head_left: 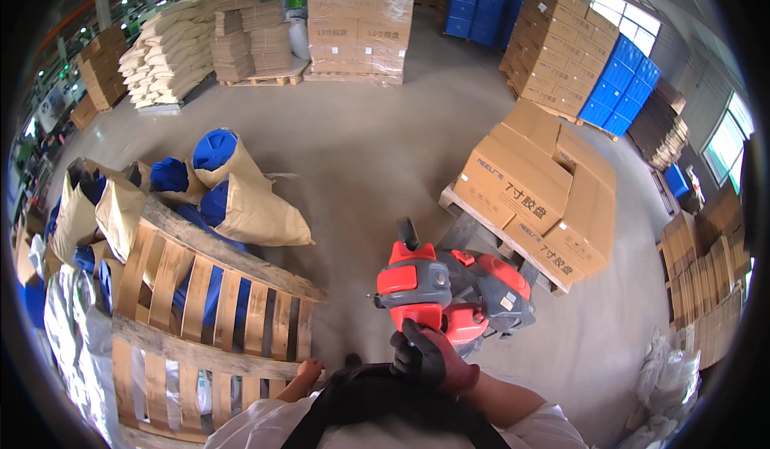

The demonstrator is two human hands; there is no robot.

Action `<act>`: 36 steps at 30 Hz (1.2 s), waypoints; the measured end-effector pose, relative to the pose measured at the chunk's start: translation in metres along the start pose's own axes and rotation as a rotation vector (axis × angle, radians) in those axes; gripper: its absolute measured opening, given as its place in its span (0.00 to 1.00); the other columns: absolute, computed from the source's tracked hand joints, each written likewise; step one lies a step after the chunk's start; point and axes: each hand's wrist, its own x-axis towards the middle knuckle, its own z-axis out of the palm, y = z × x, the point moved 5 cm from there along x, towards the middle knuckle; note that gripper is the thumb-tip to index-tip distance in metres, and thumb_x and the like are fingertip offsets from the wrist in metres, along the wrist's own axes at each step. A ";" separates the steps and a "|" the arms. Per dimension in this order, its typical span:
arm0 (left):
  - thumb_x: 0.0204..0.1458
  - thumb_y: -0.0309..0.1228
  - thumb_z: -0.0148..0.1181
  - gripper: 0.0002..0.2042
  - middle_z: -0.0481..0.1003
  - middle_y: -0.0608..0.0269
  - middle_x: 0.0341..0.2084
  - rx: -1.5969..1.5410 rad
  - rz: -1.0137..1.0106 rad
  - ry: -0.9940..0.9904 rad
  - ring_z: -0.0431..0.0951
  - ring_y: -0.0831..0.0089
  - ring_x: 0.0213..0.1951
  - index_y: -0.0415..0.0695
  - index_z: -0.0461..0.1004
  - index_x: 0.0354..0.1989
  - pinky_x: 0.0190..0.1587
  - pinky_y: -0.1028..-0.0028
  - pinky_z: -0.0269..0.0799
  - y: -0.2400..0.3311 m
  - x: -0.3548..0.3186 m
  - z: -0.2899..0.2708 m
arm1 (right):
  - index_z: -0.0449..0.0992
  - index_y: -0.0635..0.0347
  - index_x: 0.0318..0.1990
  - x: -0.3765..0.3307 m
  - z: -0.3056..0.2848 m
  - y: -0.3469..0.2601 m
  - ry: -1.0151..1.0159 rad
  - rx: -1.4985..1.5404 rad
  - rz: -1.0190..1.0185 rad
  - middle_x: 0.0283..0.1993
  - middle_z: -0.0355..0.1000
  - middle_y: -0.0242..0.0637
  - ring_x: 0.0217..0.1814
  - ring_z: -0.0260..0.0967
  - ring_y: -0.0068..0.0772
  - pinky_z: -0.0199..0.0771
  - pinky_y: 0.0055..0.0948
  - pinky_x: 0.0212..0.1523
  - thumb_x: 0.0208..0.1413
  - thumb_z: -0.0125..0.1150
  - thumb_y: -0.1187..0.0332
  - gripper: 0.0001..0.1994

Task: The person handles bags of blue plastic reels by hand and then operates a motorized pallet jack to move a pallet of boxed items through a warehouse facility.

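"First, the floor: where does it run?"

"Grey floor (361, 144) spans from the far stacks down between both pallets. A second strip passes the carton pallet's right edge, up to the flattened cardboard (706, 272)."

"Edges of the carton pallet (457, 204)?"

"Near-left edge faces the truck; left corner juts past the cartons (521, 180), which are stacked above."

"And the slatted pallet (212, 354)?"

"At left. Paper sacks (257, 212) with blue contents crowd its far edge; its right edge borders the middle floor."

"Truck position?"

"Red-and-grey pallet truck (461, 292) at the carton pallet's near-left edge, just beside it. Forks not visible. Its control handle (409, 276) points toward the wearer."

"Grip?"

"Right hand (429, 357), dark-and-red glove: fingers closed on the handle's lower red part. Left hand (309, 371), bare, by the slatted pallet's near-right corner; contact and grip cannot be told."
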 end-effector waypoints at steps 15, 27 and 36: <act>0.46 0.40 0.55 0.12 0.78 0.56 0.35 0.159 0.034 -0.092 0.77 0.57 0.43 0.53 0.81 0.35 0.46 0.63 0.72 -0.112 0.080 0.020 | 0.66 0.54 0.28 0.040 0.000 -0.004 0.048 0.045 -0.107 0.20 0.56 0.25 0.22 0.53 0.20 0.57 0.22 0.27 0.61 0.49 0.51 0.17; 0.47 0.36 0.56 0.08 0.76 0.53 0.29 0.770 0.548 0.052 0.77 0.55 0.33 0.45 0.77 0.27 0.37 0.59 0.73 -0.027 0.084 -0.002 | 0.67 0.54 0.31 0.010 -0.029 -0.033 -0.017 0.033 -0.112 0.17 0.54 0.25 0.18 0.53 0.20 0.56 0.22 0.22 0.61 0.44 0.46 0.21; 0.62 0.35 0.43 0.14 0.70 0.62 0.39 -0.336 1.287 0.123 0.68 0.74 0.42 0.42 0.70 0.49 0.47 0.74 0.64 0.518 -0.130 -0.136 | 0.70 0.57 0.37 -0.108 -0.096 -0.053 0.239 -0.220 -0.201 0.22 0.64 0.28 0.16 0.61 0.19 0.59 0.20 0.14 0.59 0.44 0.41 0.26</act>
